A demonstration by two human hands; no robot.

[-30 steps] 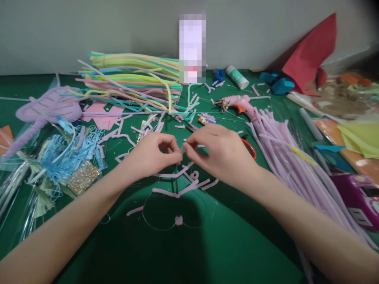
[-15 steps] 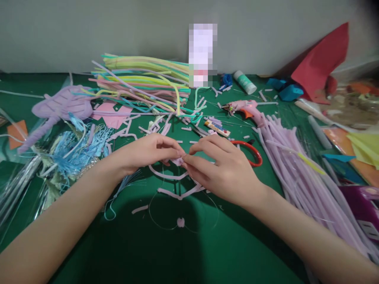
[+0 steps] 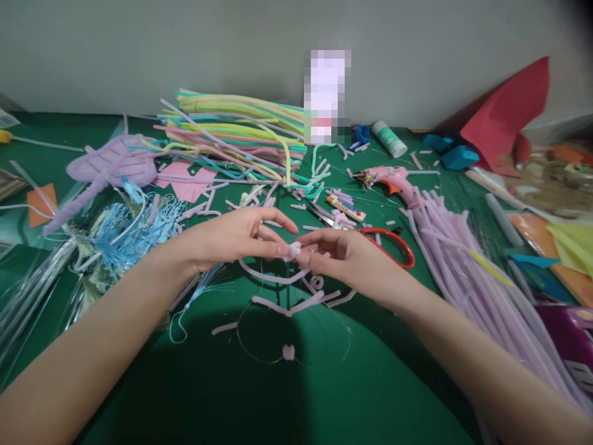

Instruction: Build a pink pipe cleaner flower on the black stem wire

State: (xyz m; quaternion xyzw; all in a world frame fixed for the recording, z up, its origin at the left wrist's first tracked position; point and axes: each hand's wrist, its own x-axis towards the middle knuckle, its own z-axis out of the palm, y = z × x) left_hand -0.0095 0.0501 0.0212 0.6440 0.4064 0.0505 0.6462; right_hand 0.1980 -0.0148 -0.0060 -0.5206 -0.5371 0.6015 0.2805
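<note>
My left hand (image 3: 231, 238) and my right hand (image 3: 345, 256) meet over the green table (image 3: 324, 395), fingertips pinched together on a small pink pipe-cleaner piece (image 3: 293, 250). Just below them lie bent pink pipe-cleaner lengths (image 3: 287, 304). A small pink coil (image 3: 288, 352) on a thin wire loop rests nearer to me. Red-handled scissors (image 3: 391, 242) lie right behind my right hand.
A pile of coloured pipe cleaners (image 3: 231, 136) sits at the back. Pale purple pipe cleaners (image 3: 463, 259) stretch along the right, a pink glue gun (image 3: 393, 179) at their far end. Blue tassels (image 3: 130, 225) and a purple unicorn shape (image 3: 102, 170) lie left. Red and yellow paper sits at right.
The view has shifted so the table items sit lower and further right. My hands have turned slightly, the left fingers spreading, still working the small pink piece between them.
</note>
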